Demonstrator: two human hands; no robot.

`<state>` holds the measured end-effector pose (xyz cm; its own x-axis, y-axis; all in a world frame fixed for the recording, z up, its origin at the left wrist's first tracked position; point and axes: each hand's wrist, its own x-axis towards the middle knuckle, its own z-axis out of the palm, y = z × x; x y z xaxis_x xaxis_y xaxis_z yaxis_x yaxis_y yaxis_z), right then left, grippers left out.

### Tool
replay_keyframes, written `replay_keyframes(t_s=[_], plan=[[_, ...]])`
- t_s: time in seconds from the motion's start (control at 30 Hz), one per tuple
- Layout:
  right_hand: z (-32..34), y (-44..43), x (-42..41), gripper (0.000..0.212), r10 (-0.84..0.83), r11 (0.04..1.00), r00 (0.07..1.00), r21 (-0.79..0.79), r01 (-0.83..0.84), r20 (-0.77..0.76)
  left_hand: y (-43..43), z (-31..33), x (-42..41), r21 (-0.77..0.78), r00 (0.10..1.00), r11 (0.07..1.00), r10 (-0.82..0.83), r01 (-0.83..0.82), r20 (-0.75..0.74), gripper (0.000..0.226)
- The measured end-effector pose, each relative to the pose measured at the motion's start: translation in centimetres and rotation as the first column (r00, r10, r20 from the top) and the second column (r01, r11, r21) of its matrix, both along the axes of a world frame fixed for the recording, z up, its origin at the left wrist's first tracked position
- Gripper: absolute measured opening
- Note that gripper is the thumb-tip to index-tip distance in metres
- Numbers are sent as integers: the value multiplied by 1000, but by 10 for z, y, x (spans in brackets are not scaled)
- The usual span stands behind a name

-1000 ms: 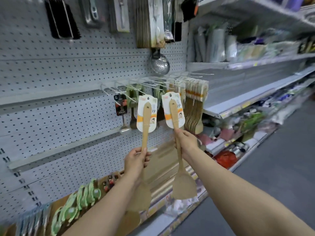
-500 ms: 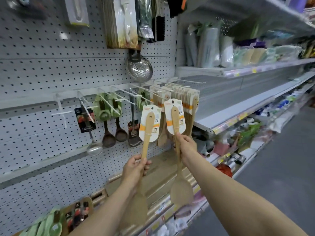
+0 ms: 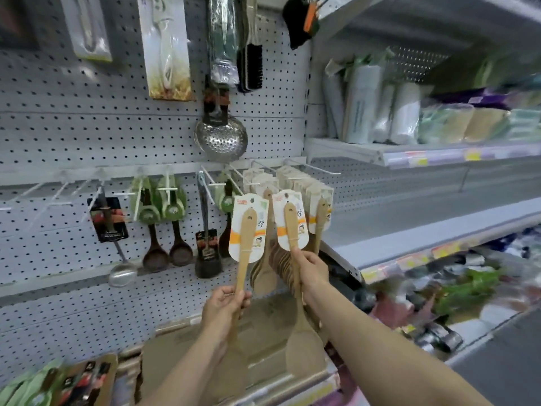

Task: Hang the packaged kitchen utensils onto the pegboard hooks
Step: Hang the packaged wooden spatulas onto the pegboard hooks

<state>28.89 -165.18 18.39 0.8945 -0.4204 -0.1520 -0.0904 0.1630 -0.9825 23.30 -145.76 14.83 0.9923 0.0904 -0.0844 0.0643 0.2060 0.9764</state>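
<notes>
Grips a carded wooden spatula [image 3: 247, 230] by its handle in the left hand [image 3: 224, 306], blade down, card on top. Grips a 2nd carded spatula [image 3: 291, 224] the same way in the right hand [image 3: 311, 269], slightly higher. Holds both upright before the pegboard [image 3: 87, 127], just under the white hooks [image 3: 319, 169] and beside the hung bunch of matching spatulas [image 3: 320, 212]; neither card on a hook yet.
</notes>
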Motion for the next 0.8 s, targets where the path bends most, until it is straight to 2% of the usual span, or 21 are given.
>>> replay_keyframes(t_s=[0.33, 0.53, 0.8], plan=[[-13, -27, 33, 31, 224, 974, 975, 16, -224, 14, -57, -10, -12, 0, 990, 990, 140, -140, -10, 8], [-25, -25, 47, 26, 229, 971, 972, 55, -232, 56, -60, -11, -8, 20, 987, 987, 160, -160, -15, 11], [-18, -17, 89, 26, 260, 965, 966, 34, -260, -8, -62, -10, 6, 21, 983, 984, 180, -180, -41, 13]])
